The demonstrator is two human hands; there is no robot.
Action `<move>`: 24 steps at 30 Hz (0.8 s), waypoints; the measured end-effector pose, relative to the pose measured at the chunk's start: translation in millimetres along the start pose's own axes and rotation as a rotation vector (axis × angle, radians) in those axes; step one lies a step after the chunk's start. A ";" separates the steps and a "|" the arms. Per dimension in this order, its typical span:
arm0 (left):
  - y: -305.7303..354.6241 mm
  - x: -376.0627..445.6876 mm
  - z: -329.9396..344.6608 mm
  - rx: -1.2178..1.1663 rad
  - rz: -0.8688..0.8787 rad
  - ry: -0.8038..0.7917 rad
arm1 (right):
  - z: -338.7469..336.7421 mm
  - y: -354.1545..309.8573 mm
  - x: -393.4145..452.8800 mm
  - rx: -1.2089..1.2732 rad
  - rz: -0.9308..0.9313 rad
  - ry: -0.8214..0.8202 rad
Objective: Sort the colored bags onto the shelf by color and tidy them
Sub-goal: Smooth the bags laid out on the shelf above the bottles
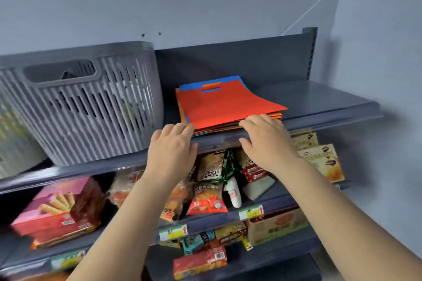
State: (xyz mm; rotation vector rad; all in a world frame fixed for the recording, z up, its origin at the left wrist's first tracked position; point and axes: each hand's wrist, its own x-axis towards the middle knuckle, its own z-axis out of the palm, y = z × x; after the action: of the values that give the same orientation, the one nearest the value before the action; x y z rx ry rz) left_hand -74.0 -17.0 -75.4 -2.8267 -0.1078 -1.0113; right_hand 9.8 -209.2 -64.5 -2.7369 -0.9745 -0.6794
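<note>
A flat stack of colored bags lies on the top shelf (324,100), with a red bag (223,107) on top, a blue bag (228,81) sticking out behind it, and orange and blue edges showing below. My left hand (171,146) rests at the shelf's front lip by the stack's near left corner, fingers spread. My right hand (265,139) lies at the near right corner, its fingertips touching the stack's front edge. Neither hand grips a bag.
A grey slatted plastic basket (91,107) stands on the top shelf to the left of the stack. The lower shelves hold snack packets (210,189), a pink biscuit box (59,207) and cartons (276,228). A grey wall rises behind and on the right.
</note>
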 end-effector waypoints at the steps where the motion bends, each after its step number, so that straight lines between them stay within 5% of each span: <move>1: -4.0 3.0 2.3 0.029 0.002 -0.004 | 3.4 -2.4 8.2 -0.008 -0.019 -0.005; 12: -12.8 29.7 26.7 0.194 -0.066 -0.075 | 28.3 4.8 74.7 0.061 -0.198 -0.147; 19: -14.7 46.7 32.2 0.187 -0.137 -0.033 | 26.1 30.0 96.9 0.352 -0.106 -0.131; 24: -7.0 63.8 41.1 0.107 -0.167 -0.100 | 30.8 55.3 114.2 0.324 -0.013 -0.035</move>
State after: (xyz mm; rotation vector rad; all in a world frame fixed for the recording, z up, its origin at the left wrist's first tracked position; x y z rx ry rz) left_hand 0.2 -2.5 -65.6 -2.8066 -0.4016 -0.8658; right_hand 134.1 -179.2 -38.2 -2.4674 -1.0109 -0.4318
